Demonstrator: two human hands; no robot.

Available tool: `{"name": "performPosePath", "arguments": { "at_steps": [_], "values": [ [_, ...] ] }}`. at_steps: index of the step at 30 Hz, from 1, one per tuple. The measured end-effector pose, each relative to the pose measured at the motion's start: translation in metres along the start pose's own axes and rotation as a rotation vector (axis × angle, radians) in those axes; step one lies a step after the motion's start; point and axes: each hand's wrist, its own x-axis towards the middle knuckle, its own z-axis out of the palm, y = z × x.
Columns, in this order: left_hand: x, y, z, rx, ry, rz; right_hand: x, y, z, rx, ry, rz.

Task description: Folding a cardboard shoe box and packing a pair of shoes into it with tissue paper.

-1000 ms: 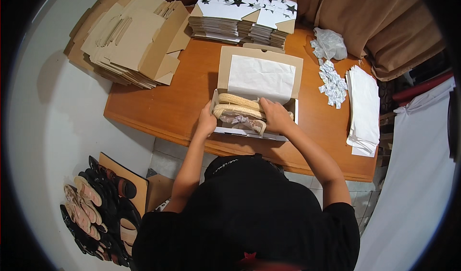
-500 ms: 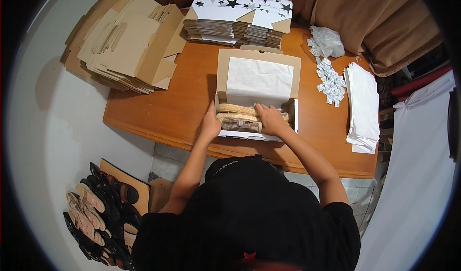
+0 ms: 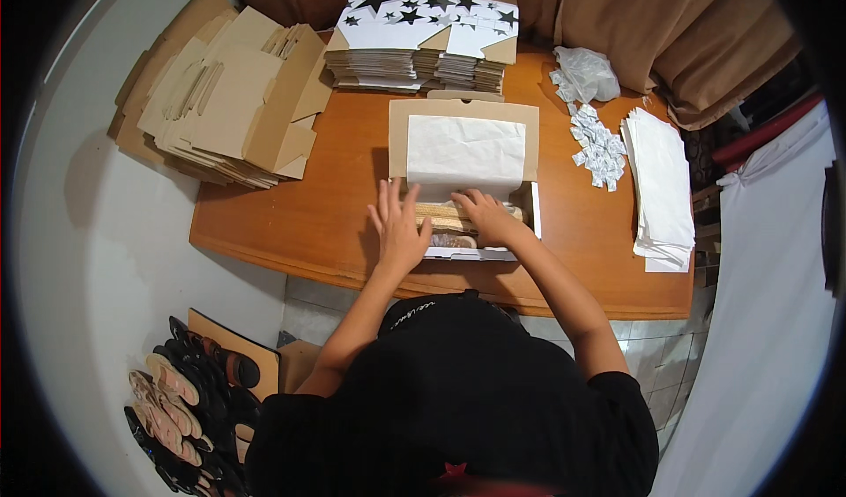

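Note:
A shoe box [image 3: 538, 211], white outside with brown card inside its raised lid, stands before me on the table. In it lies a pair of espadrille-type shoes [image 3: 445, 215] with braided straw-coloured soles, partly hidden by my hands. White paper [image 3: 465, 149] rises from the box against the lid. My left hand [image 3: 402, 233] is over the box's left end, fingers spread, holding nothing. Inside the box, my right hand [image 3: 490, 218] has its bent fingers over the braided sole; its fingertips show only in part.
Flattened brown cartons [image 3: 220, 100] lie at the far left. Behind the box stands a stack of star-printed cartons [image 3: 423, 34]. At right are small white sachets [image 3: 599, 144], a plastic bag [image 3: 586, 74] and white paper sheets [image 3: 659, 189]. Several shoes [image 3: 181, 400] sit low at left.
My left hand has let go of the box's left side and moved right over it, fingers spreading. My right hand remains at the shoes. The whole view has shifted slightly.

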Motion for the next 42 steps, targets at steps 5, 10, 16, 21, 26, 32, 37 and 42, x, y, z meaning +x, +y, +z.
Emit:
{"name": "performPosePath", "arguments": {
  "at_steps": [5, 10, 16, 21, 26, 32, 37, 42],
  "values": [
    [0.010, 0.022, 0.014, -0.142, -0.078, 0.227, -0.018, 0.019, -0.037, 0.248, 0.161, -0.138],
    [0.031, 0.054, 0.035, -0.172, -0.168, 0.317, -0.052, 0.060, -0.058, 0.610, 0.555, 0.076],
    [0.054, 0.100, 0.061, -0.240, -0.223, 0.412, -0.081, 0.168, -0.021, 0.611, 0.941, 0.544],
    [0.066, 0.142, 0.083, -0.263, -0.345, 0.466, -0.088, 0.242, 0.003, 0.287, 1.037, 0.997],
    [0.077, 0.164, 0.116, -0.203, -0.370, 0.578, -0.071, 0.239, -0.007, 0.224, 0.850, 1.243],
    [0.080, 0.168, 0.137, -0.108, -0.443, 0.528, -0.065, 0.236, -0.002, 0.225, 0.970, 1.159],
    [0.085, 0.160, 0.123, -0.269, -0.374, 0.476, -0.063, 0.227, 0.014, 0.561, 1.206, 0.671],
    [0.091, 0.130, 0.087, -0.242, -0.123, 0.335, -0.043, 0.152, -0.011, 0.846, 1.058, 0.400]
  ]
}}
